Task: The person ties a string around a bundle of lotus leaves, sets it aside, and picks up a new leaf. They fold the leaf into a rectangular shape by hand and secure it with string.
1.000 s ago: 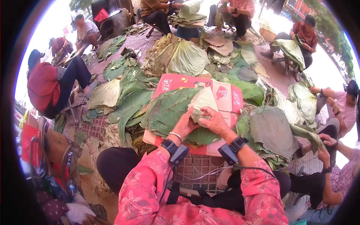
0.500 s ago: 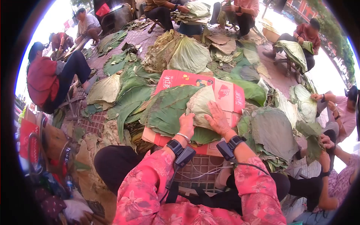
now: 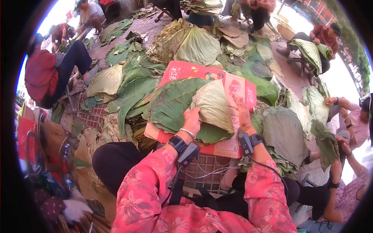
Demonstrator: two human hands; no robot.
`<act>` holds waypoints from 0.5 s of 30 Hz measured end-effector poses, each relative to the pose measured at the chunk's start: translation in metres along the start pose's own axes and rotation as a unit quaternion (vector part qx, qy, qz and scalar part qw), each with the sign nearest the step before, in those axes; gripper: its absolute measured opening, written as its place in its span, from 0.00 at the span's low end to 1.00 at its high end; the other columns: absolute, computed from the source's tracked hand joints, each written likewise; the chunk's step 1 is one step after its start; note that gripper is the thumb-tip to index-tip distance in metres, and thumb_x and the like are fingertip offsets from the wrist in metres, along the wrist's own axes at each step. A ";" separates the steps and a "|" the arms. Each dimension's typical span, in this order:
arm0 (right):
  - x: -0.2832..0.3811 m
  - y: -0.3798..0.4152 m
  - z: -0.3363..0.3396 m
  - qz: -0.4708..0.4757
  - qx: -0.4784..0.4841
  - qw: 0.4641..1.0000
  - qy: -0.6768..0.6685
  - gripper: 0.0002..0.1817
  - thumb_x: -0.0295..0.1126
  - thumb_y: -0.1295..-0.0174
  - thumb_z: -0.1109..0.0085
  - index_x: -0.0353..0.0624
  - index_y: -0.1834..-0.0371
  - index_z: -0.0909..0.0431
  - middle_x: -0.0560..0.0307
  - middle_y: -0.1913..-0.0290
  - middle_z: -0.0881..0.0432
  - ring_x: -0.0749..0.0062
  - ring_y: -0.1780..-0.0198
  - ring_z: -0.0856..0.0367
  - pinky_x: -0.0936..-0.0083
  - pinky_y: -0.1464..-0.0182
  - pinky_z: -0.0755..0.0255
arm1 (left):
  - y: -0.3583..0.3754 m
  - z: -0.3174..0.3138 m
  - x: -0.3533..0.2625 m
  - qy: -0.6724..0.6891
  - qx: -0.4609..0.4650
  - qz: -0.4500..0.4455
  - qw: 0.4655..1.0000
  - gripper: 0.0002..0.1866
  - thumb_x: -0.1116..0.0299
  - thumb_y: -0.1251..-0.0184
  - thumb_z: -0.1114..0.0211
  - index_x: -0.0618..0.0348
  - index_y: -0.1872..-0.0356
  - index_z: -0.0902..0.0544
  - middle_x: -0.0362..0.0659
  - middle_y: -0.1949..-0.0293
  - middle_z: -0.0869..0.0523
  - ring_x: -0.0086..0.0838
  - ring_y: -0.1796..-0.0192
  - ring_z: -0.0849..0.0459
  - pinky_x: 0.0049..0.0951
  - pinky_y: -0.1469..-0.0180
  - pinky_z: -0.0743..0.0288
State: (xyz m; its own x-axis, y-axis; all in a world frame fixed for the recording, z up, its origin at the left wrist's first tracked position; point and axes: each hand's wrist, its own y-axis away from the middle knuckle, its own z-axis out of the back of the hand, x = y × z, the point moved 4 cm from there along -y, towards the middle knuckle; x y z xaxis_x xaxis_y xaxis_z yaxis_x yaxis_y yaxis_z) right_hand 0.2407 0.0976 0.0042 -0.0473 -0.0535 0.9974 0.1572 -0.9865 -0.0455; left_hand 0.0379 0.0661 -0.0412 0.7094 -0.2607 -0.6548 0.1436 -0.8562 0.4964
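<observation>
On the red carton, its middle hidden, I see 1 pale leaf over a green leaf. My left hand has fingers closed on the pale edge, tips obscured; my right hand is empty, fingers spread.

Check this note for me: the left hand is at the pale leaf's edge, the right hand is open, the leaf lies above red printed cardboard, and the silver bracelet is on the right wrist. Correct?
Not quite: the head view shows the silver bracelet on the left wrist. The left hand, right hand, pale leaf and red printed cardboard are as noted.
</observation>
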 end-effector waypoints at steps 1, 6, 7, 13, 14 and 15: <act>0.004 0.002 -0.001 0.021 0.005 0.998 0.052 0.33 0.54 0.31 0.70 0.39 0.35 0.39 0.49 0.33 0.38 0.63 0.30 0.46 0.65 0.31 0.56 | -0.002 -0.001 -0.001 -0.014 0.011 -0.004 1.000 0.15 0.79 0.44 0.45 0.63 0.53 0.27 0.46 0.58 0.20 0.37 0.57 0.20 0.42 0.54 0.23; 0.001 0.020 -0.031 0.123 0.022 0.936 0.330 0.31 0.53 0.31 0.68 0.43 0.35 0.37 0.45 0.32 0.40 0.52 0.29 0.48 0.63 0.32 0.55 | -0.006 0.000 -0.009 -0.120 -0.022 -0.080 0.989 0.10 0.78 0.48 0.45 0.67 0.62 0.23 0.39 0.70 0.22 0.22 0.71 0.28 0.25 0.69 0.32; 0.000 0.023 -0.040 0.131 0.023 0.922 0.364 0.31 0.53 0.32 0.68 0.44 0.34 0.38 0.45 0.32 0.42 0.51 0.29 0.49 0.62 0.32 0.55 | -0.010 0.001 -0.007 -0.111 -0.025 -0.083 0.990 0.10 0.78 0.48 0.44 0.67 0.63 0.23 0.39 0.71 0.22 0.21 0.71 0.28 0.25 0.69 0.33; -0.012 0.040 -0.078 0.144 0.020 0.810 0.568 0.32 0.55 0.35 0.61 0.49 0.34 0.38 0.44 0.31 0.44 0.47 0.30 0.51 0.55 0.34 0.56 | -0.016 0.007 -0.013 -0.125 -0.029 -0.071 0.989 0.09 0.77 0.48 0.43 0.67 0.65 0.23 0.39 0.72 0.22 0.22 0.71 0.28 0.26 0.69 0.32; -0.013 0.039 -0.080 0.144 0.014 0.810 0.568 0.32 0.56 0.37 0.59 0.49 0.34 0.37 0.44 0.31 0.44 0.47 0.30 0.50 0.53 0.35 0.56 | -0.018 0.010 -0.011 -0.116 -0.027 -0.073 0.990 0.09 0.77 0.48 0.43 0.68 0.65 0.23 0.40 0.72 0.22 0.22 0.71 0.27 0.26 0.69 0.32; -0.014 0.040 -0.081 0.141 0.013 0.808 0.572 0.32 0.56 0.37 0.59 0.49 0.34 0.38 0.44 0.31 0.44 0.47 0.30 0.50 0.53 0.35 0.56 | -0.019 0.011 -0.009 -0.126 -0.026 -0.082 0.988 0.09 0.77 0.47 0.43 0.68 0.64 0.23 0.40 0.71 0.21 0.23 0.70 0.26 0.26 0.68 0.31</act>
State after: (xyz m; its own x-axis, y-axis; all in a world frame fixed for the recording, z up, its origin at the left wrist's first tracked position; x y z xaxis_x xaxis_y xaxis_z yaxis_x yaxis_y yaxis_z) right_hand 0.1674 0.0464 -0.0163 -0.8844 -0.3978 0.2442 0.3404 -0.9076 -0.2457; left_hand 0.0209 0.0798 -0.0513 0.4807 -0.2283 -0.8466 0.2829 -0.8735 0.3962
